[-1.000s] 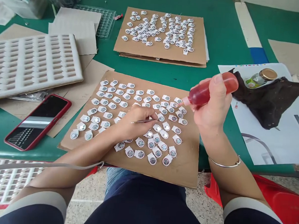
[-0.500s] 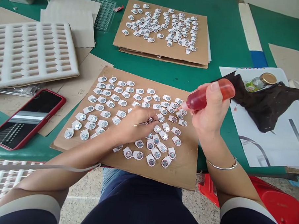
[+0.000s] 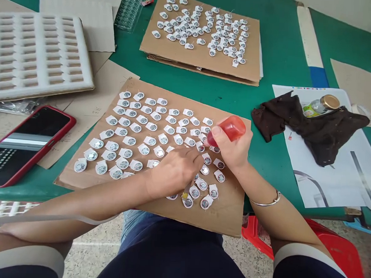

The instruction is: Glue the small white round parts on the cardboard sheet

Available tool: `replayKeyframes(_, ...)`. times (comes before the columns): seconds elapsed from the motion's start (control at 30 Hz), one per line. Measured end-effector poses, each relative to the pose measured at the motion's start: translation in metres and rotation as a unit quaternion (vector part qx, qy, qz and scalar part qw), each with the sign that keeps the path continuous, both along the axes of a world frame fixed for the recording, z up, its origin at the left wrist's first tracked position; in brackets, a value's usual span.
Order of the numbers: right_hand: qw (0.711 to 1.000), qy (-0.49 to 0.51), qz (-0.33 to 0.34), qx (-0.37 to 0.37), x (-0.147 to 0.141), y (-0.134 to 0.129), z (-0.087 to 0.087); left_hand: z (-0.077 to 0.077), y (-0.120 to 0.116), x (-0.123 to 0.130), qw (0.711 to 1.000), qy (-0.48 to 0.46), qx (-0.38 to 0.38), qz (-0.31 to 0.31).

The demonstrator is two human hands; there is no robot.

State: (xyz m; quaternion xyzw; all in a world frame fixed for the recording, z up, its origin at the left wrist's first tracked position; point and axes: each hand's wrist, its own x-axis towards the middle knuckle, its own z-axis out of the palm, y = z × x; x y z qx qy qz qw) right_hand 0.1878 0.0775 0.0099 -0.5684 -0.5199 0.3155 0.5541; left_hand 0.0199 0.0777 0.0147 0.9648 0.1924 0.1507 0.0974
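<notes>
My right hand (image 3: 232, 147) is wrapped round a squeeze bottle (image 3: 230, 129) of red liquid, tilted down to the left. Its nozzle reaches a small white tag with a round metallic disc (image 3: 200, 146). My left hand (image 3: 182, 167) is closed just left of the nozzle, back of the hand up. Out of its underside slants a thin metal tool, seemingly tweezers (image 3: 186, 193), with a yellowish end; my fingers hide its other end. Rows of similar disc tags lie on a brown cardboard sheet (image 3: 221, 218) beneath both hands, and my left hand covers some of them.
Behind lies a second cardboard stack (image 3: 173, 56) bearing more disc tags. To the left are a white slotted foam tray (image 3: 38, 52) and a red-cased phone (image 3: 28, 144). On the right, a dark cloth (image 3: 322, 141) and glass jar (image 3: 320, 107) rest on printed paper (image 3: 352, 179).
My right hand has brought the bottle left and down, close to my left hand. My left hand has moved slightly right and down and turned, so the thin tool now points toward me.
</notes>
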Motion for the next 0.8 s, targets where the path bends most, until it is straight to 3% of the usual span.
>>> replayKeyframes(0.23,0.998,-0.049,0.021,-0.018,-0.0015,-0.0011,0.0037,-0.0013,-0.0059,0.0022,0.996,0.013,0.088,-0.022)
replayKeyframes(0.8,0.997,-0.075,-0.003,-0.018,0.0014,0.0001,-0.0021,-0.0012,-0.0070,0.0032,0.996,0.015,0.086,-0.014)
